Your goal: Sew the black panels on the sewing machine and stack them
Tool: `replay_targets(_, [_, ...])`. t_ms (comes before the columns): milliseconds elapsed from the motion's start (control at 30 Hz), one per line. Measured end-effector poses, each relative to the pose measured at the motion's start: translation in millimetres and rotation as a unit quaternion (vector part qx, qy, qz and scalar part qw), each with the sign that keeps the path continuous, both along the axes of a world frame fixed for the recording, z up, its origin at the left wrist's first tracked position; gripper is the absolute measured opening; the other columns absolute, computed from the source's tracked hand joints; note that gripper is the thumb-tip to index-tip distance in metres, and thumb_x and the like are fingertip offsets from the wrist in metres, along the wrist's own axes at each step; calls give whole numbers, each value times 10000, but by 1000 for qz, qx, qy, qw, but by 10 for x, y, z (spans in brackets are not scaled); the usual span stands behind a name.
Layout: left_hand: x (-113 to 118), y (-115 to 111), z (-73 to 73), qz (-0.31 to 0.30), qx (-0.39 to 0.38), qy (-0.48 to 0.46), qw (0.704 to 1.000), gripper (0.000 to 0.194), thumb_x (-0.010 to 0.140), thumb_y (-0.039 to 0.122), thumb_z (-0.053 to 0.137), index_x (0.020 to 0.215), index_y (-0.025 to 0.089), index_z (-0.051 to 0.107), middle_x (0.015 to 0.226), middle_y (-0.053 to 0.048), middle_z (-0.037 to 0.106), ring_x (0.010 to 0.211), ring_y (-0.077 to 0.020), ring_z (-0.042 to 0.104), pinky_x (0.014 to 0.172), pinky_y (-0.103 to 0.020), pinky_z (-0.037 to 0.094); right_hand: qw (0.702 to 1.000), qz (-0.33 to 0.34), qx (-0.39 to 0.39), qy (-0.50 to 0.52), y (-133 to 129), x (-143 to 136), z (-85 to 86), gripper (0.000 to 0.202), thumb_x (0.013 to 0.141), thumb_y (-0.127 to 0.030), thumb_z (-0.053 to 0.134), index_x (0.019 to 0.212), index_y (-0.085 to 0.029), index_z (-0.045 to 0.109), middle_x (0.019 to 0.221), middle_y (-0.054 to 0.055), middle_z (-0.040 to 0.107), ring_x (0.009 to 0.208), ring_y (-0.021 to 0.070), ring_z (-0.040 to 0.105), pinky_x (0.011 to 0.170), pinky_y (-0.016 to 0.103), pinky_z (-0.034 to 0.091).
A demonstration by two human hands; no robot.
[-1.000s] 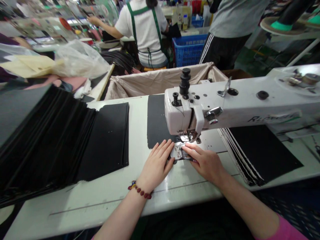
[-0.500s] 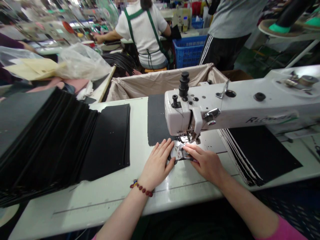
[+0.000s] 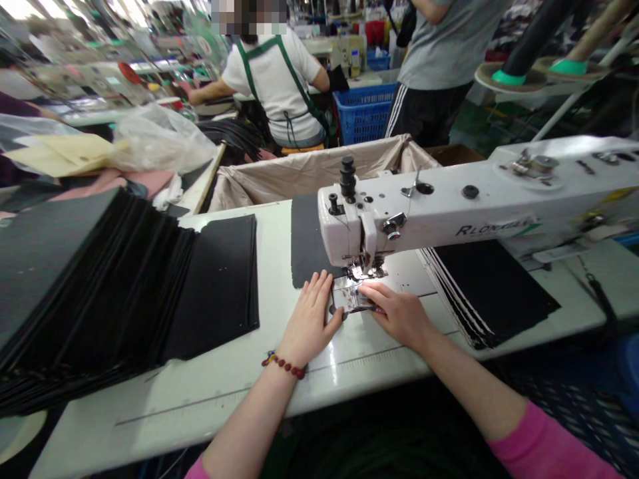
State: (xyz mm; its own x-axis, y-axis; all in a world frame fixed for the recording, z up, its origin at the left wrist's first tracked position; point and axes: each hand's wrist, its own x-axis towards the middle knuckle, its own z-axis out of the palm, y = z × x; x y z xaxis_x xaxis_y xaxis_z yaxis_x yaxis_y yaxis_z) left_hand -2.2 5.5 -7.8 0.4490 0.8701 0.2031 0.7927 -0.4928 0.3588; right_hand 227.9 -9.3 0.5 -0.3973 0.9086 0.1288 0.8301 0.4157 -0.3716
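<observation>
My left hand (image 3: 310, 319) lies flat with fingers stretched out, its fingertips at the near edge of a black panel (image 3: 305, 243). The panel runs partly under the head of a white sewing machine (image 3: 344, 229). My right hand (image 3: 402, 318) is to the right of the shiny metal plate (image 3: 345, 293), in front of the presser foot. Its index finger reaches onto the plate and the other fingers curl under. A small dark purple bit shows at these fingers, too hidden to name. The needle area (image 3: 367, 269) is lit.
Stacked black panels (image 3: 219, 279) stand left, beside a taller pile (image 3: 90, 279). More panels with pale edges (image 3: 492, 286) lie under the machine arm. Behind the table (image 3: 279, 379) is a cloth-lined bin (image 3: 279, 176). Two people and a blue crate (image 3: 364, 113) are farther back.
The camera view has shifted, so the machine appears farther left. My left hand has slid slightly left of the metal plate, showing more of it. My right hand stays beside the plate.
</observation>
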Motion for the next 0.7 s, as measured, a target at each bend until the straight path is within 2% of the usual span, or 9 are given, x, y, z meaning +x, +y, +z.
replay_targets(200, [13, 6, -34, -1, 17, 0, 1000, 666, 936, 365, 473, 1503, 140, 205, 1561, -152, 271, 1465, -286, 166, 1164, -530, 235, 1000, -5, 5, -1, -16, -9, 7, 536, 876, -170, 528, 1392, -290, 445, 1415, 18, 520, 1147, 207, 590, 909, 335, 502])
replay_targets(267, [11, 0, 14, 11, 34, -8, 999, 650, 930, 391, 486, 1483, 139, 257, 1504, -159, 384, 1427, -293, 290, 1151, -536, 253, 1000, -8, 10, -1, -21, -12, 14, 526, 871, -166, 529, 1379, -288, 461, 1403, 22, 532, 1142, 209, 594, 904, 333, 503])
replay_targets(300, [6, -8, 55, 27, 46, -14, 999, 602, 933, 398, 484, 1452, 141, 320, 1413, -156, 503, 1360, -288, 414, 1144, -532, 266, 1000, -10, 12, 0, -24, -14, 18, 519, 869, -167, 532, 1370, -288, 471, 1395, 24, 539, 1137, 210, 596, 895, 330, 506])
replay_targets(367, [-6, -43, 159, 80, 67, -23, 994, 459, 954, 402, 457, 1338, 151, 467, 1073, -111, 703, 1093, -256, 637, 1112, -515, 318, 1000, -13, 18, 2, -33, -16, 28, 500, 871, -174, 533, 1356, -292, 486, 1381, 22, 551, 1133, 210, 598, 884, 325, 509])
replay_targets(433, [-9, -116, 255, 133, 77, -24, 988, 374, 967, 419, 430, 1204, 161, 561, 792, -60, 706, 861, -235, 686, 1042, -494, 397, 1000, -14, 23, 5, -45, -15, 35, 484, 877, -179, 529, 1346, -296, 493, 1373, 20, 558, 1133, 210, 598, 879, 326, 509])
replay_targets(467, [-5, -172, 287, 144, 78, -18, 986, 380, 962, 441, 433, 1175, 161, 575, 778, -63, 698, 848, -240, 682, 1011, -489, 422, 1000, -12, 26, 6, -52, -15, 35, 481, 879, -177, 528, 1343, -296, 494, 1370, 19, 560, 1133, 209, 597, 879, 326, 508])
replay_targets(567, [15, -431, 292, 118, 68, 20, 990, 590, 890, 568, 507, 1297, 141, 504, 1165, -163, 651, 1142, -314, 589, 1037, -533, 386, 999, -11, 32, 15, -63, -10, 28, 474, 879, -168, 528, 1336, -289, 497, 1358, 18, 568, 1128, 209, 600, 871, 328, 510])
replay_targets(633, [-7, -681, 244, 85, 51, 56, 994, 813, 812, 640, 568, 1419, 131, 381, 1426, -208, 462, 1337, -373, 409, 1084, -582, 313, 999, -12, 34, 22, -61, -4, 26, 459, 882, -172, 527, 1326, -286, 508, 1347, 21, 575, 1122, 211, 604, 863, 332, 515])
replay_targets(700, [-92, -976, 211, 61, 24, 89, 994, 900, 783, 598, 620, 1483, 145, 280, 1534, -202, 305, 1416, -395, 265, 1102, -612, 270, 999, -16, 33, 28, -58, 10, 43, 434, 886, -174, 526, 1306, -280, 529, 1345, 28, 574, 1122, 211, 605, 864, 337, 518])
